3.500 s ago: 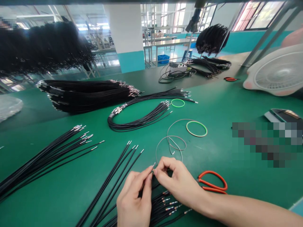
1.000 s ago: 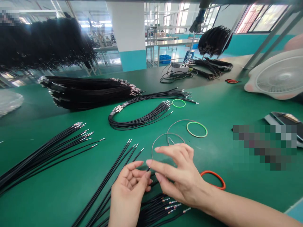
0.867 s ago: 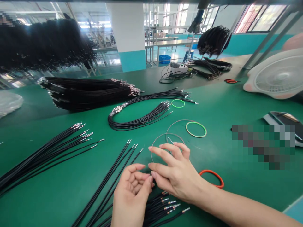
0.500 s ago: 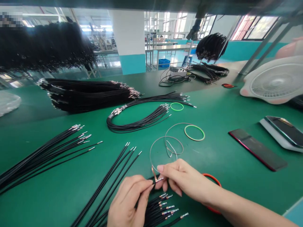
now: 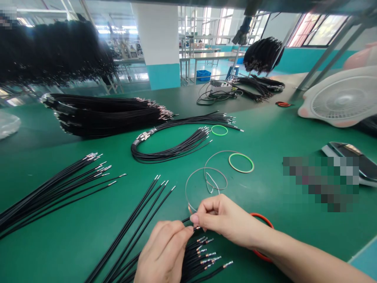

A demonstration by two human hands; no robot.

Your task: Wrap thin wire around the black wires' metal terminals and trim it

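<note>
**Back to a pinch**

Since the open-handed pause, the right hand (image 5: 225, 220) and left hand (image 5: 163, 253) have closed in together. The right thumb and forefinger (image 5: 195, 218) clamp the metal-tipped end of a thin black insulated wire (image 5: 186, 220). The left fingers (image 5: 176, 236) curl just beside it, too hidden for me to tell whether they grip. I read the pinch as steadying that small tip for close handling. Below the wire lies a fan of black wires with metal crimped terminals (image 5: 203, 255), splayed, I'd guess, to keep each tip separate. Beyond the wire sit loops of thin grey wire (image 5: 206, 184) and a green-edged ring (image 5: 240, 163). To its right, orange-handled scissors (image 5: 263, 215) lie partly under the forearm (image 5: 294, 251), probably kept within reach.
</note>
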